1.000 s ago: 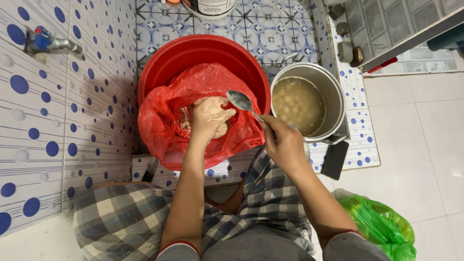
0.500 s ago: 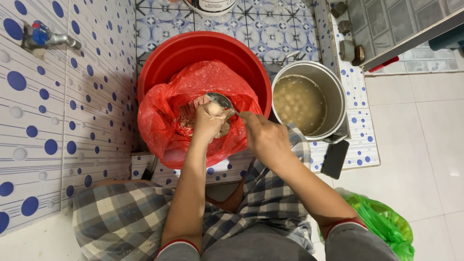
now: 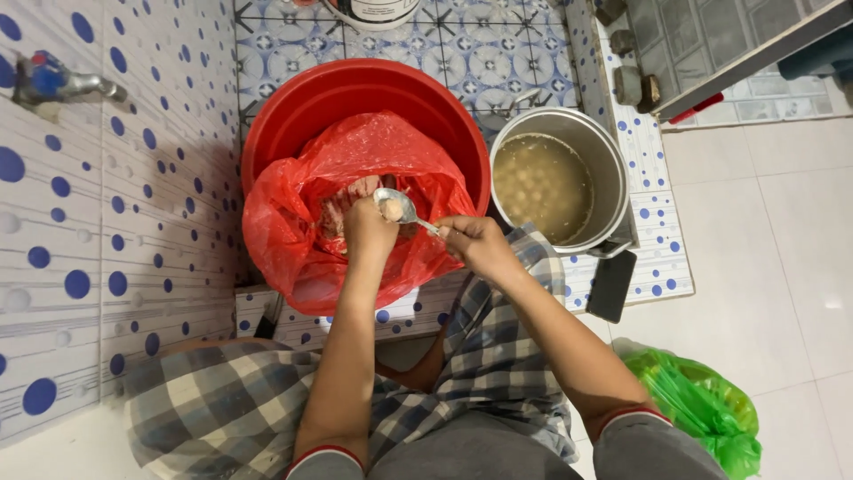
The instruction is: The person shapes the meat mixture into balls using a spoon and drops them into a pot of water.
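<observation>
Red plastic bag (image 3: 355, 204) in red basin (image 3: 293, 116), pale paste inside. Left hand (image 3: 369, 233) squeezing paste; right hand (image 3: 471, 244) pinching spoon (image 3: 395, 206) with ball. Could drop ball before pot (image 3: 604, 169) if tilted.

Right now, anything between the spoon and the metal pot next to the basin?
Nothing visible. The spoon, held by the right hand, sits over the red bag beside the left hand. Only the basin's rim lies between it and the open pot.
</observation>
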